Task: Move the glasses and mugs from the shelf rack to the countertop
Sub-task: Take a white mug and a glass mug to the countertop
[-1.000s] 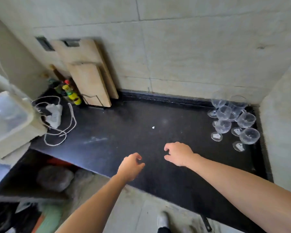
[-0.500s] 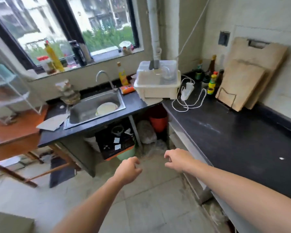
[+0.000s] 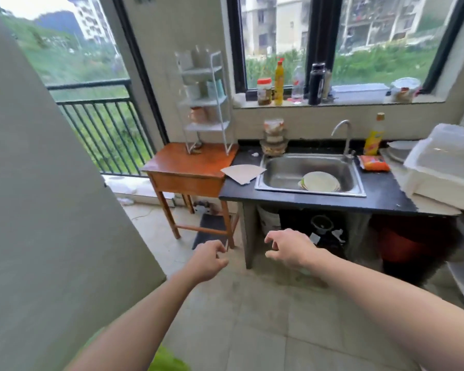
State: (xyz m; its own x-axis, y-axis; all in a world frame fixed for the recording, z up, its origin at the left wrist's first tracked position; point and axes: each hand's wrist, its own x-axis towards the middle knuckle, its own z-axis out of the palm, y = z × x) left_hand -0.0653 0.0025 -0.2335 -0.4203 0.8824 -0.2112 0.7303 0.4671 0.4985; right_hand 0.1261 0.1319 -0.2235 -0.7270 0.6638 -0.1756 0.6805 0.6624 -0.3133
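A white wire shelf rack (image 3: 204,103) stands on a small wooden table (image 3: 190,164) ahead, left of the sink. Its tiers hold clear glasses (image 3: 198,57) at the top, pale mugs (image 3: 214,88) in the middle and a brownish mug (image 3: 197,115) lower down, all blurred. My left hand (image 3: 208,261) and my right hand (image 3: 289,247) hang in front of me over the floor, far short of the rack. Both are empty with fingers loosely curled and apart. The black countertop (image 3: 381,194) runs along the right.
A steel sink (image 3: 311,175) holds a plate (image 3: 320,181). A grey wall or door (image 3: 38,210) fills the left side. Bottles and jars line the windowsill (image 3: 279,84). A white plastic dish box (image 3: 445,167) sits at the right; a balcony railing (image 3: 102,124) is far left.
My view has swung left, from the countertop with the placed glasses, past the sink, toward the shelf rack. Both hands stay empty in front of me.
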